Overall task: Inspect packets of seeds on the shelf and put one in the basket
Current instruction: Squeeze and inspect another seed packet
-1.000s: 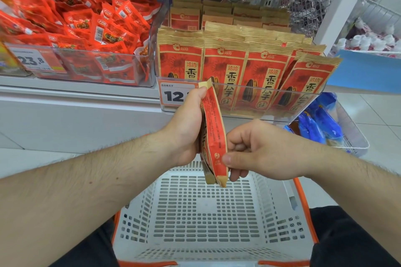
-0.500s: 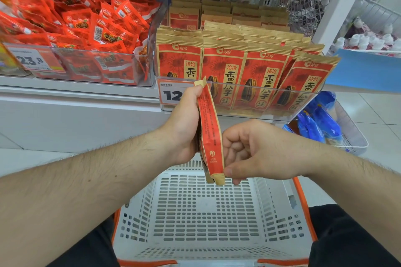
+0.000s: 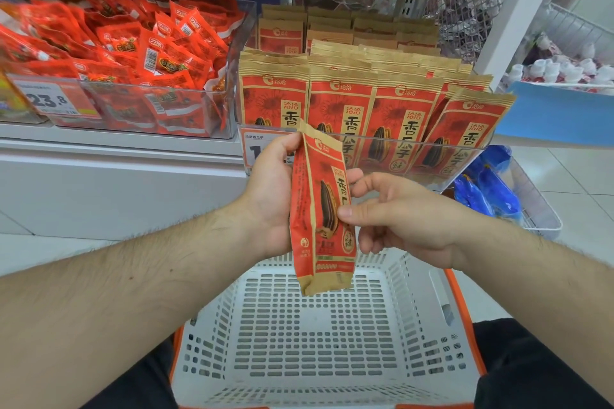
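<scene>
Seed packet (image 3: 324,209) upright above white slotted basket (image 3: 428,325), gripped along its back edge by left hand (image 3: 270,189), pinched at its front by right hand (image 3: 398,212) (thumb and fingertips). More matching red-and-tan packets (image 3: 365,109) standing in rows inside clear shelf bin (image 3: 465,169).

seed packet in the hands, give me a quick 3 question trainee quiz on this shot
1. True or false: the seed packet already lies in the basket.
2. Which hand holds the packet's upper part? A) left hand B) right hand
3. Fill in: the packet hangs above the white ____.

Key: 1 false, both hands hold it above the basket. 2 A. 3 basket.
</scene>
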`<state>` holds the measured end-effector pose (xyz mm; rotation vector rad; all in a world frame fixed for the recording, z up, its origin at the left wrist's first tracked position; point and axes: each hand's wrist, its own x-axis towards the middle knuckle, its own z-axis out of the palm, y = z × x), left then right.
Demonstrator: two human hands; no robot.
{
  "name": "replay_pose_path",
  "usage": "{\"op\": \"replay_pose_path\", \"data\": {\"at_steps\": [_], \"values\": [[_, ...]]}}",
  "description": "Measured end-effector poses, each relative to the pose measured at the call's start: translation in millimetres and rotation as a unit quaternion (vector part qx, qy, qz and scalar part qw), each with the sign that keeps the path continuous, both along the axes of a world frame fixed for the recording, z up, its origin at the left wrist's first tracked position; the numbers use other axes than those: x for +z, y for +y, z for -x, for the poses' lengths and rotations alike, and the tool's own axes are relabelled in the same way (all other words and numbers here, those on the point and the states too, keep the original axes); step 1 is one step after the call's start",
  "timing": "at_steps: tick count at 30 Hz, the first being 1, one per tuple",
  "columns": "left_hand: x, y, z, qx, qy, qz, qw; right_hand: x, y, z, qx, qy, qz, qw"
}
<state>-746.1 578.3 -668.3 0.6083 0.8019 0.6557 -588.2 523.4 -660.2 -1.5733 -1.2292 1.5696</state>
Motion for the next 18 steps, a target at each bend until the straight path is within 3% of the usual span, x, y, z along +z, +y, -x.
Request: {"op": "replay_pose_path", "data": {"at_steps": [11, 18], "values": [[2.9, 1.5, 1.5, -0.008, 0.004, -0.163, 0.987, -6.8, 5.1, -3.2, -0.037, -0.018, -0.106, 0.994], [-3.5, 8.7, 2.7, 0.031, 0.105, -0.279, 0.954, -9.0, 4.2, -3.6, -0.052, -0.039, -0.138, 0.988]]}}
